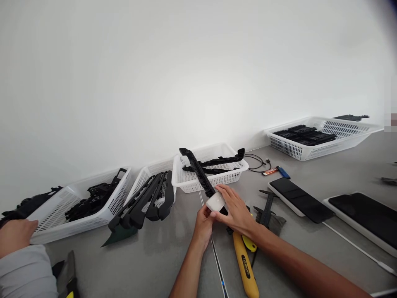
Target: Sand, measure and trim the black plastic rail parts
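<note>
A long black plastic part (198, 173) slants up and away from my hands, its far end above a white basket (194, 187). My left hand (204, 225) is closed around its near end from below. A small white block (216, 201) lies against that end, and my right hand (234, 209) pinches it with thumb and fingers. Under my right wrist rests a yellow-handled tool (245, 265) on the grey table (149, 265). Dark calipers (266, 209) lie just beyond my right forearm. More black parts (217, 162) sit in the basket behind.
Left are baskets of black parts (93, 200) (149, 196); another person's hand (17, 236) touches the leftmost one. A knife (71, 269) lies near it. At right are two phone-like devices (302, 200) (366, 217), a blue-and-orange item (283, 172), a cable and a far basket (300, 153).
</note>
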`<move>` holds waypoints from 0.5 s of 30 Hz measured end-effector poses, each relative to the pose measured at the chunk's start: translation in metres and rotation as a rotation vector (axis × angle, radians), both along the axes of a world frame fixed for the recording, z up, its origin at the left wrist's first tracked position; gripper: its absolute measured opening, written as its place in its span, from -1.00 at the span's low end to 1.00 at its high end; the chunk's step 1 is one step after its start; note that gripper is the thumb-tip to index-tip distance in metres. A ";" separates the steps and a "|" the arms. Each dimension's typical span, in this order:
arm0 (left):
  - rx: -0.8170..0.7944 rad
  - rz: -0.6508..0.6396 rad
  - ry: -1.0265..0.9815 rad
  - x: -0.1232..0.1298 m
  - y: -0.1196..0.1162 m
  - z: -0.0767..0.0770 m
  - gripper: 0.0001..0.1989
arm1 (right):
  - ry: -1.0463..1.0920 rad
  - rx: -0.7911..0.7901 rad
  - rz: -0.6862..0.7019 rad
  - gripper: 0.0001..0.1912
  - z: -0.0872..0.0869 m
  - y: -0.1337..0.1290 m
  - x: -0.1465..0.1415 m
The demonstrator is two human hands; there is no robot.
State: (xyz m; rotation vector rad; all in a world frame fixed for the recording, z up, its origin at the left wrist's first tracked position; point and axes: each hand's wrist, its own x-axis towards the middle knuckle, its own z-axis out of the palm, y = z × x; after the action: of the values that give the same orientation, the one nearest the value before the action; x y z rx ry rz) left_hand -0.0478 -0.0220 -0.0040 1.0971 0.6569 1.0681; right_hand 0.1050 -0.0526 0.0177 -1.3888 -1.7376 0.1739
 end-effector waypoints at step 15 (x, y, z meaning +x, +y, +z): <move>-0.039 -0.060 0.171 0.001 -0.003 0.006 -0.43 | 0.373 -0.227 -0.024 -0.55 0.006 0.011 0.018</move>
State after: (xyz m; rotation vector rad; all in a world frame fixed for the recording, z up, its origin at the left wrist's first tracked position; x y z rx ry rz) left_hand -0.0473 -0.0247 0.0018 1.1761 0.7722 0.9132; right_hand 0.1228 -0.0415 0.0238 -1.4310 -1.4217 0.5945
